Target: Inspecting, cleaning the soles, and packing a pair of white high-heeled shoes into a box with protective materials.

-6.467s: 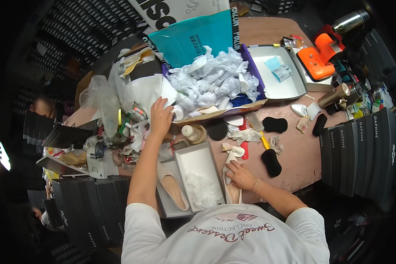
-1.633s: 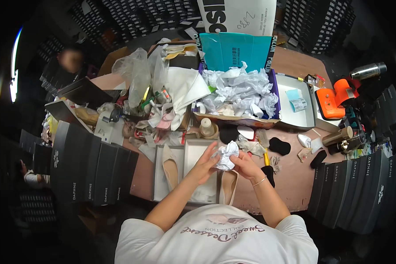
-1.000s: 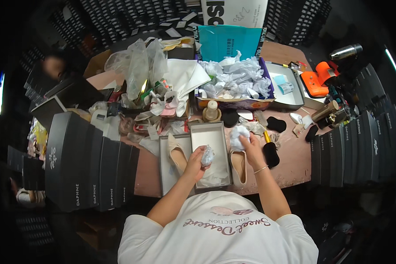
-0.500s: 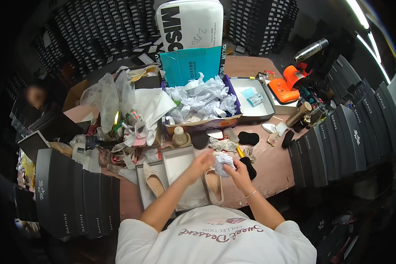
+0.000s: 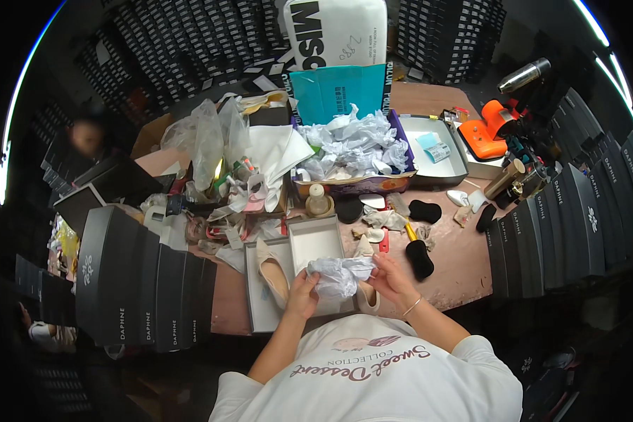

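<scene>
Between my two hands is a piece of crumpled white tissue paper (image 5: 340, 277), partly spread out. My left hand (image 5: 304, 292) grips its left end, and the fingers of my right hand (image 5: 394, 278) pinch the right end. Under and behind the paper lies an open grey shoe box (image 5: 316, 238) with its lid or second half beside it. A beige pointed shoe (image 5: 274, 276) rests in the left part. Its mate, another beige shoe (image 5: 368, 301), sits by my right hand, its middle hidden by the paper and fingers.
Beyond the shoes stands a purple box (image 5: 359, 184) heaped with crumpled tissue. A black-handled brush (image 5: 419, 259), cloths and a bottle (image 5: 318, 201) lie nearer. Dark shoe boxes (image 5: 137, 281) line both sides. An orange tape dispenser (image 5: 485, 137) is at the back right. Another person appears far left.
The paper was a compact wad in my right hand, with my left hand apart from it. Now it is looser and held by both hands, lower and closer to me. The view has shifted.
</scene>
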### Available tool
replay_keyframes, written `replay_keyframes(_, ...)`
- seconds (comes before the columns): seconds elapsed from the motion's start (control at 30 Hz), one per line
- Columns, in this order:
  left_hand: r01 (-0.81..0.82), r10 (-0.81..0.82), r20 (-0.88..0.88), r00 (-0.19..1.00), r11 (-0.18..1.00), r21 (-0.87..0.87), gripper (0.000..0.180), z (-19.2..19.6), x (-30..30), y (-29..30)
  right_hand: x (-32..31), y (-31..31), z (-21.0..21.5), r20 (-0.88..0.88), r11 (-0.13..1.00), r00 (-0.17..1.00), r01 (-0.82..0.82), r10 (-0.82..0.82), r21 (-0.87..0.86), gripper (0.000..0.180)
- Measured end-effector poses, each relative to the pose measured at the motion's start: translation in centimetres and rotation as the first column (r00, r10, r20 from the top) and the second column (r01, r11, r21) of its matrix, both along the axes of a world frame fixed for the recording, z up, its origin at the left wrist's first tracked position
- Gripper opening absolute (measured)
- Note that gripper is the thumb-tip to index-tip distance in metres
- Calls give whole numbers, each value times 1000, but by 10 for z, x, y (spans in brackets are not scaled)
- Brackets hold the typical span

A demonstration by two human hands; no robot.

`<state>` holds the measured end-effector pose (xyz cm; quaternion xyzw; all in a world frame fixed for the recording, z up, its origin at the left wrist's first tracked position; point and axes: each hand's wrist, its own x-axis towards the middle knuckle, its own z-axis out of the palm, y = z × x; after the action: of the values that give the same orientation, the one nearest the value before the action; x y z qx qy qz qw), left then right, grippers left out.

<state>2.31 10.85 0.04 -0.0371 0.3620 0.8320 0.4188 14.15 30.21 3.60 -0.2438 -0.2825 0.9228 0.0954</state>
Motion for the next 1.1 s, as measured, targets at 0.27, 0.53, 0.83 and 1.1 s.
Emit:
replay_keyframes(0.27,246,-360,-360,861,913,-325,30,-17,-26,-35,-4,28,16,51,841,998,-65,45,537,11)
replay_keyframes(0.53,-161,174,-246,953,984,74,21,4,-34,-9,11,34,-2,109,926,992,19,-65,376,11)
replay_keyframes(0.83,212,-361,-613,703,929,-304,34,27,-14,9,-13,-17,6,218,208,891,-319,397,925,47)
replay_keyframes(1.1,558,-945,-315,85,308,-771,60,2,-6,-21,-7,10,-4,-130,837,941,339,-314,429,20)
